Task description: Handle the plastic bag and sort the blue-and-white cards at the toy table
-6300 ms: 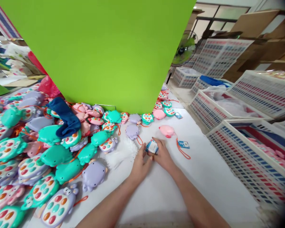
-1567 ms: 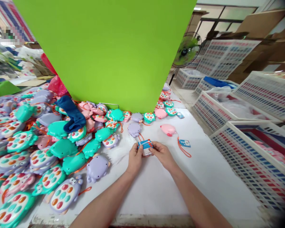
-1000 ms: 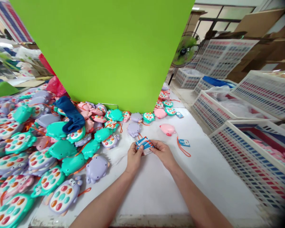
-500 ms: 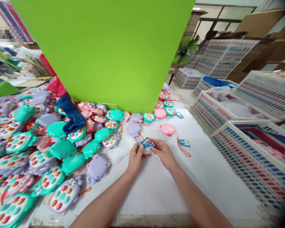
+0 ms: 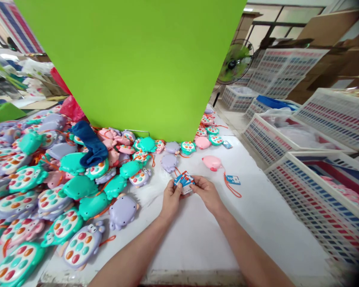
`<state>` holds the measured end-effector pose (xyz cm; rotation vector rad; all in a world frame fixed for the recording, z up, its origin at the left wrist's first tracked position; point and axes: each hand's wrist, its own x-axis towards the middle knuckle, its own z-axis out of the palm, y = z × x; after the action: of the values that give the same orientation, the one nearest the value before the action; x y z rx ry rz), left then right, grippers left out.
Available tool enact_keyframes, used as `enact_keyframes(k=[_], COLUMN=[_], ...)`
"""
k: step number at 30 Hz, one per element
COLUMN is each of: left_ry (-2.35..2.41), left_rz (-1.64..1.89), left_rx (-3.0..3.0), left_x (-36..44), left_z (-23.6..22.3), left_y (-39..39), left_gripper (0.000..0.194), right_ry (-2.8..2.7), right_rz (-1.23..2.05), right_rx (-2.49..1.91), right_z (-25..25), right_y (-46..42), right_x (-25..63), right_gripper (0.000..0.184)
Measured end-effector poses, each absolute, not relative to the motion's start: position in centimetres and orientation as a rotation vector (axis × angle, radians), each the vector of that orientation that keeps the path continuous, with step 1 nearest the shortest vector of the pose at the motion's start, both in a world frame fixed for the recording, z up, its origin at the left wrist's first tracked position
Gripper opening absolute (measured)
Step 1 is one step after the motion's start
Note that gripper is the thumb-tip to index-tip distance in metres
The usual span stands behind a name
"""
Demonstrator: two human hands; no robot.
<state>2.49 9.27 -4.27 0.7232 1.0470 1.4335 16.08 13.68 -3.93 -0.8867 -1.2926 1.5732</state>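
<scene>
Several small blue-and-white cards (image 5: 184, 182) are fanned out between my two hands, just above the white table (image 5: 191, 235). My left hand (image 5: 171, 196) is closed on their left side, thumb on top. On their right side, my right hand (image 5: 207, 193) pinches the cards with thumb and fingers. Behind the cards lies a lilac animal-shaped toy (image 5: 169, 162), with an orange cord running down toward them. A pink toy (image 5: 212, 162) rests to the right, near a blue-and-white tag (image 5: 233, 179) and its orange cord loop (image 5: 233, 193).
A big pile of teal, pink and lilac pop-button toys (image 5: 79, 187) covers the left side, with a dark blue cloth (image 5: 91, 147) on top. An upright green board (image 5: 137, 71) stands behind. White plastic crates (image 5: 311, 199) and a fan (image 5: 233, 63) are at the right.
The cards in my hands have spread and tilted, showing more of their faces. My hands have hardly moved, and the toys lie as before.
</scene>
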Motion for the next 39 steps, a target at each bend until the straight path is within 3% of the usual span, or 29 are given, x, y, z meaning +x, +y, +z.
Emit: enact_keyframes(k=[7, 25, 39], left_ry=[1.213, 1.099, 1.196], left_rz=[1.547, 1.482, 1.545], left_rx=[0.826, 0.773, 0.9], left_x=[2.07, 2.56, 2.18], left_z=[-4.43, -3.78, -4.58], left_y=[9.5, 9.14, 9.44], left_gripper=[0.034, 0.044, 0.035], right_ry=[-1.333, -1.273, -1.382], right_rz=[1.598, 1.581, 1.522], right_rx=[-0.92, -0.906, -0.968], right_z=[-3.82, -4.05, -4.33], right_y=[13.63, 13.7, 13.8], right_x=[16.02, 16.22, 16.18], right_gripper=[0.025, 0.032, 0.028])
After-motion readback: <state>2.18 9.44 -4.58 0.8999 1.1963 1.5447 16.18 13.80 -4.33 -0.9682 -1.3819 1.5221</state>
